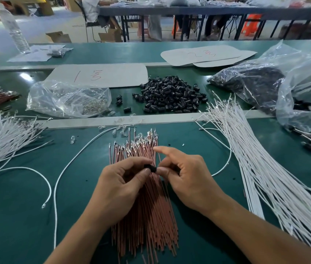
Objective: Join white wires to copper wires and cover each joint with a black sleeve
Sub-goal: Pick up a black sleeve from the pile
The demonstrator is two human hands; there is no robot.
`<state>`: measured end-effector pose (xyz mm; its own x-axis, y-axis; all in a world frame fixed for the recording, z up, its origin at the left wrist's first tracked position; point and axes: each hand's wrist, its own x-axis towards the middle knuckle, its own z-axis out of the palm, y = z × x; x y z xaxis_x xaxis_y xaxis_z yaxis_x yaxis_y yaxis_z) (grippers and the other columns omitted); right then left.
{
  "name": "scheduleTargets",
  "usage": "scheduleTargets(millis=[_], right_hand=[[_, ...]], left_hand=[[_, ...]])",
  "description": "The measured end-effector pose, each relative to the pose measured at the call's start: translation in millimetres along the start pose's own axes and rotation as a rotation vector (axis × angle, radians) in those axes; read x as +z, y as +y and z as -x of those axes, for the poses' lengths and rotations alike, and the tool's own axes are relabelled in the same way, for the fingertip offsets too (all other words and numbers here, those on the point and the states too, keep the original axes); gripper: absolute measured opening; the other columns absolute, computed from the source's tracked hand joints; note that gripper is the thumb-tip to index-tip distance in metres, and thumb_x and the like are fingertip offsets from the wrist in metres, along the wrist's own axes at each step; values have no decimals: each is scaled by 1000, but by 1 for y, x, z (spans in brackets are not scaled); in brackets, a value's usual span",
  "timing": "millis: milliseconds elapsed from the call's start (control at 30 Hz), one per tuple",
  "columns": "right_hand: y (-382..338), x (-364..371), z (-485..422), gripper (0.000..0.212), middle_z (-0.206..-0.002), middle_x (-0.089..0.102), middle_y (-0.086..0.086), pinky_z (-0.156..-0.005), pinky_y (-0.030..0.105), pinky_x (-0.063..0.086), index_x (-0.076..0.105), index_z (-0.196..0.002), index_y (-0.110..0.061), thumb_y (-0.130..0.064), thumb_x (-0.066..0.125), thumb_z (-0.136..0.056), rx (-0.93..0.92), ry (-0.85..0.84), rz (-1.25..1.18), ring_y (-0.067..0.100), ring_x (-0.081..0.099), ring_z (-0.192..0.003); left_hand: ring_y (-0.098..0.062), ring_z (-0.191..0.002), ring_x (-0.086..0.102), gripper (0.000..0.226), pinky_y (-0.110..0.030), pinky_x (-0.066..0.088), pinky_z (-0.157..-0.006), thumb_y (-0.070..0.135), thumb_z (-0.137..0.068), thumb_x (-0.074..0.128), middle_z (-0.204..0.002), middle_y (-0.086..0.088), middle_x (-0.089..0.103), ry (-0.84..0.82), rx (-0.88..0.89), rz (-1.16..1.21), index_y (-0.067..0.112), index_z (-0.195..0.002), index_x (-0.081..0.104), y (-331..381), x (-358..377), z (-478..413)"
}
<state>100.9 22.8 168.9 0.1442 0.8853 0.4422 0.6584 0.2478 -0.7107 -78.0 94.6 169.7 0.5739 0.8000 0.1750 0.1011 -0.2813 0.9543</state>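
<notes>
Status: early in the batch, I'd say. The copper bundle (147, 216) lies thick on the table (17, 216) right under both hands, and most of it looks unjoined, with bare terminals at its far end. The white wires (255, 168) fan out in a big heap right of the bundle, with a second white heap (2, 136) left of it. The sleeve pile (169, 96) sits beyond the bundle and is large, so plenty of joints are left. A few wires with dark ends poke from under the bags (293, 92) far right of the bundle. They could be finished pieces, I can't tell. The current step reads as sleeving one joint. The left hand (120, 185) has its fingers curled in, thumb and fingertips pinching one sleeve (150, 168) just above the bundle's middle. The right hand (187, 180) pinches the same sleeve from the other side with thumb and middle fingers, its index finger stuck out straight and touching nothing. Both grips are narrow, nothing spread wide. I can't see whether a wire is already in the sleeve because the fingers hide it.
</notes>
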Motion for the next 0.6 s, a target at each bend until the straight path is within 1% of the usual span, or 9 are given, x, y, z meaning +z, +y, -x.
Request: scheduleTargets(millis=[67,133,167,267,333,400,500,567,600], right_hand=[[1,-3,0,48,-88,71,-14,-79,20,55,61,-138,-16,-7,71,-93,12,-48,-62,5,68,-79],[-2,-2,2,53,-98,67,-13,-82,31,58,51,-146,-20,-7,65,-96,50,-105,-144,14,69,-87],[-4,0,3,55,-100,65,-12,-82,32,58,49,-147,-21,-7,64,-96,61,-98,-152,16,67,-89],[-3,3,3,53,-93,65,-12,-81,22,55,54,-141,-20,-3,68,-92,56,5,-81,12,66,-89],[-2,3,1,54,-88,69,-12,-82,16,53,58,-138,-18,0,72,-89,86,31,-75,7,69,-87],[0,2,0,53,-86,72,-12,-82,12,52,61,-136,-14,2,74,-86,104,51,-67,3,70,-85],[-2,-1,-1,50,-90,72,-12,-84,15,54,61,-134,-17,-3,74,-88,108,65,-90,5,70,-88],[-2,-6,-1,47,-99,68,-11,-84,18,55,58,-135,-20,-13,75,-91,102,43,-84,7,68,-93],[-1,-9,-1,43,-102,65,-11,-82,17,55,60,-131,-20,-18,75,-91,104,28,-55,7,66,-93]], left_hand=[[-6,-76,68,27,-19,54,-71,6,-90,69,-89,5,76,8,0,4,30,-100,76,1,0,-1],[-7,-74,67,29,-21,55,-71,4,-90,69,-90,4,75,42,0,14,31,-99,76,1,0,-1],[-7,-74,67,31,-22,56,-71,2,-90,69,-90,3,76,58,-3,19,31,-98,76,1,0,-2],[-10,-82,71,35,-25,58,-76,0,-89,69,-93,5,76,44,5,-9,32,-99,76,2,-1,0],[-10,-87,72,36,-22,57,-79,-1,-88,71,-94,8,77,33,36,-52,32,-99,77,3,-1,0],[-7,-87,73,36,-19,56,-80,-3,-86,73,-93,10,77,42,49,-76,30,-99,77,3,3,0],[-7,-87,72,34,-18,55,-79,0,-86,74,-92,13,77,75,55,-95,31,-100,77,4,7,-1],[-8,-87,73,31,-19,56,-78,3,-85,74,-92,11,77,85,64,-80,31,-100,76,5,6,-1],[-10,-85,73,30,-19,56,-77,5,-85,75,-92,9,77,96,63,-53,32,-98,76,5,5,-1]])
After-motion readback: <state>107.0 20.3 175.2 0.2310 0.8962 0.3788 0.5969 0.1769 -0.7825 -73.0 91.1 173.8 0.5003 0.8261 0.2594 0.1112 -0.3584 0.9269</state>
